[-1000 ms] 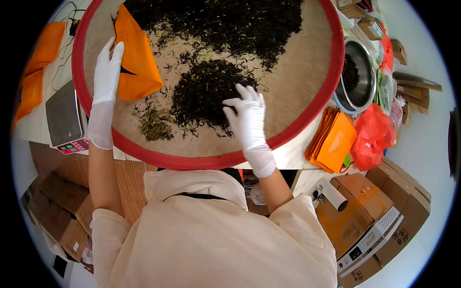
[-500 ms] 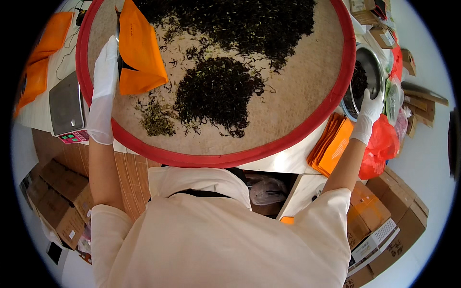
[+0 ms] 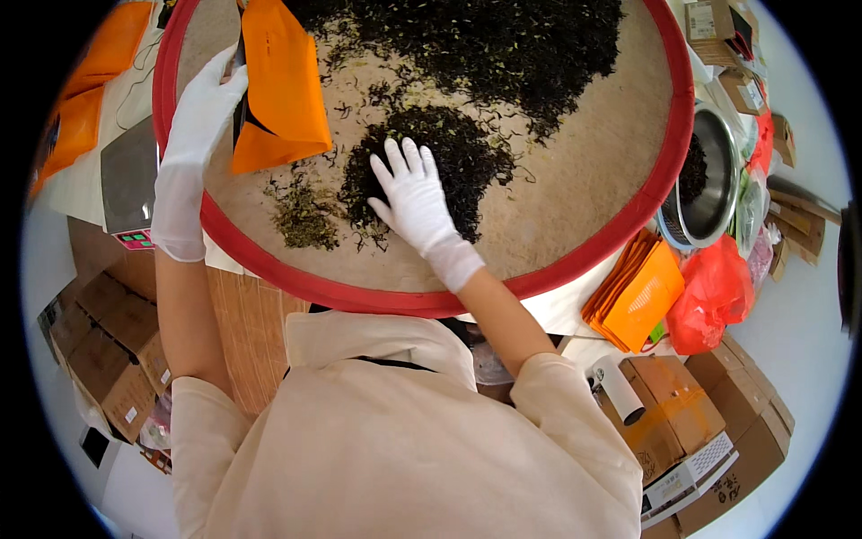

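My white-gloved left hand grips the left edge of an orange pouch, which stands tilted over the left part of a round tray with a red padded rim. My right hand, gloved too, lies palm down with fingers spread on a pile of dark dried tea leaves; nothing shows in it. Just left of that pile is a small heap of greener bits. A larger mass of dark leaves covers the tray's far side. The inside of the pouch is hidden.
Right of the tray, a metal bowl holds some dark leaves. Nearer lie a stack of orange pouches and a red plastic bag. A scale and more orange pouches are on the left. Cardboard boxes stand at lower right.
My right hand has left the metal bowl and moved left onto the leaf pile, fingers spread. My left hand still holds the pouch, its fingers now bent more around the edge.
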